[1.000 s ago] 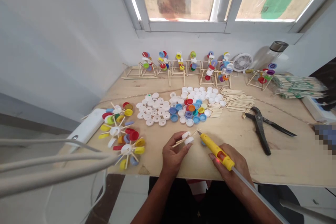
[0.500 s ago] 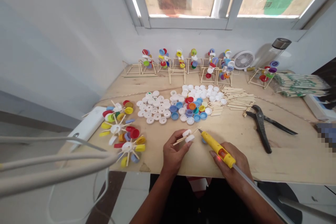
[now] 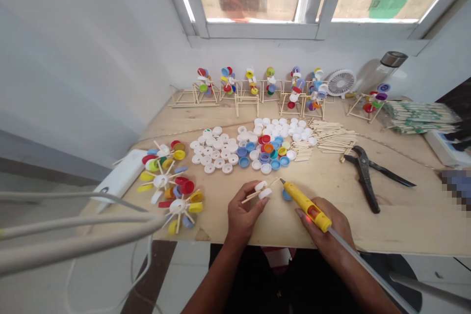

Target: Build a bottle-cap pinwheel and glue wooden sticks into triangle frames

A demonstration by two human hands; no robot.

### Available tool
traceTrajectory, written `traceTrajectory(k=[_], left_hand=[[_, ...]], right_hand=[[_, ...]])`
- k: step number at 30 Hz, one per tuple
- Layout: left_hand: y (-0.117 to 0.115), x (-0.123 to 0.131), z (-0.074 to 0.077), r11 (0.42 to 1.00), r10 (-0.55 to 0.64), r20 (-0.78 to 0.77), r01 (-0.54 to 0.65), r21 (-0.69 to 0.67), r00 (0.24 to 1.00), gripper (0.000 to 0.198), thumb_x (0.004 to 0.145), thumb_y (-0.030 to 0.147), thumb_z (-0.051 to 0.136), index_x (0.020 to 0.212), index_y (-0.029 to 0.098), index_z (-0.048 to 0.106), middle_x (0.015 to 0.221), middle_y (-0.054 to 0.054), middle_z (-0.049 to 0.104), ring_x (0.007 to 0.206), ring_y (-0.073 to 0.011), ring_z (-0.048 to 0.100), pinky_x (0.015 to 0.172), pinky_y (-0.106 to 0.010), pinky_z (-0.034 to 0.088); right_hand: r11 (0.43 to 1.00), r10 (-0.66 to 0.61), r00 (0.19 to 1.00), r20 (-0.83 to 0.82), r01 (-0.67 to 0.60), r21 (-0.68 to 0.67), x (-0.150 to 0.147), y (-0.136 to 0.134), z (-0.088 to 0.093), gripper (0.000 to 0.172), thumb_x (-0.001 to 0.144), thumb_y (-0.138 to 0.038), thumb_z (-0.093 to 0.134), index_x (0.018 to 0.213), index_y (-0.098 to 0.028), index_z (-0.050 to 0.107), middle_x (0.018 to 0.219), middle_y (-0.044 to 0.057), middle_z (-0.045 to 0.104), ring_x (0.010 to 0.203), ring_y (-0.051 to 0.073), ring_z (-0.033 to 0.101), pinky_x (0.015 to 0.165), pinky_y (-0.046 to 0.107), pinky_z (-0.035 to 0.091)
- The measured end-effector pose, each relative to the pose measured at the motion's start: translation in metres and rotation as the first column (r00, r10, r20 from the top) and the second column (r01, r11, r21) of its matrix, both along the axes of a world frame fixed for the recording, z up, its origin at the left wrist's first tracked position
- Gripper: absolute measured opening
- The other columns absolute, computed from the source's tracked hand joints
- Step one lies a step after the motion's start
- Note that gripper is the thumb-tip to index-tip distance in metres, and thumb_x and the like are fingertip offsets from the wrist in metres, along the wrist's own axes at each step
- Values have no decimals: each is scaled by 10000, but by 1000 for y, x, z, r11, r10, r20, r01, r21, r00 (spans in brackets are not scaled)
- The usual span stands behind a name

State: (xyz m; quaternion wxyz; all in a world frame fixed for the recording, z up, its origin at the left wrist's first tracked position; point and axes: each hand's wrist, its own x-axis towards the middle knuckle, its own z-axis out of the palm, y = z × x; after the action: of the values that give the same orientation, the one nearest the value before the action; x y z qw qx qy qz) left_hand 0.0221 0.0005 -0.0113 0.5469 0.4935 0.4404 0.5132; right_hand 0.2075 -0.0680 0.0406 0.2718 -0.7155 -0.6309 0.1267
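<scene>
My left hand [image 3: 241, 218] is closed around a small piece made of white bottle caps [image 3: 265, 193] and thin wooden sticks [image 3: 250, 197], its sticks jutting out on both sides. In my right hand [image 3: 333, 225] is a yellow hot glue gun [image 3: 302, 201], with a long clear glue stick [image 3: 353, 250] running out of its back end. The nozzle points at a stick end beside the white caps; whether they touch I cannot tell. On the table just under the nozzle lies a blue bottle cap [image 3: 286, 195], partly covered by the gun.
Cap-and-stick wheels [image 3: 179, 206] lie at the left. Loose white caps [image 3: 219, 149], coloured caps [image 3: 268, 148] and cut sticks [image 3: 333, 136] spread across the middle. Black pliers [image 3: 364, 176] rest at the right. Stick stands with wheels [image 3: 253, 86], a small fan [image 3: 341, 83] and a bottle [image 3: 382, 71] line the back.
The glue gun has shifted slightly right, uncovering more of the blue cap. My left hand keeps its hold, almost still. The whole view has moved a little.
</scene>
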Motion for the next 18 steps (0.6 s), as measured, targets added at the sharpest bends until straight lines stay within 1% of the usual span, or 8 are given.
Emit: traceTrajectory(k=[6,12,15,18], left_hand=[[0,0,0,1000,-2,2,2,2,1000,349,699,275,722,1028,190,641,1045,-72,669,964,-214,632,865,-320,500],[1,0,0,1000,18,-6,-18,-21,1000,365,684,299,729,1020,179,651,1037,-83,679,965,-229,636,879,-349,503],[0,0,-1,998,41,0,-41,-51,999,385,666,314,742,1014,177,652,1028,-84,686,961,-233,641,881,-355,504],[0,0,-2,996,54,19,-53,-66,998,397,661,324,745,1017,178,649,1030,-84,687,952,-228,645,866,-347,513]], right_hand=[[1000,0,1000,-7,-1,-13,-2,-1,1,340,847,-495,477,656,-214,486,596,-17,530,566,134,521,530,240,365],[998,53,998,-40,-54,-14,-8,-3,4,322,851,-490,478,686,-215,517,621,-13,553,584,134,528,538,243,376],[999,40,997,-67,-41,-14,-4,-5,6,310,853,-482,479,688,-220,500,626,-7,547,591,141,522,535,248,379],[999,39,995,-92,-39,-4,5,-7,8,256,843,-451,493,719,-227,499,643,-4,545,602,147,518,540,249,393]])
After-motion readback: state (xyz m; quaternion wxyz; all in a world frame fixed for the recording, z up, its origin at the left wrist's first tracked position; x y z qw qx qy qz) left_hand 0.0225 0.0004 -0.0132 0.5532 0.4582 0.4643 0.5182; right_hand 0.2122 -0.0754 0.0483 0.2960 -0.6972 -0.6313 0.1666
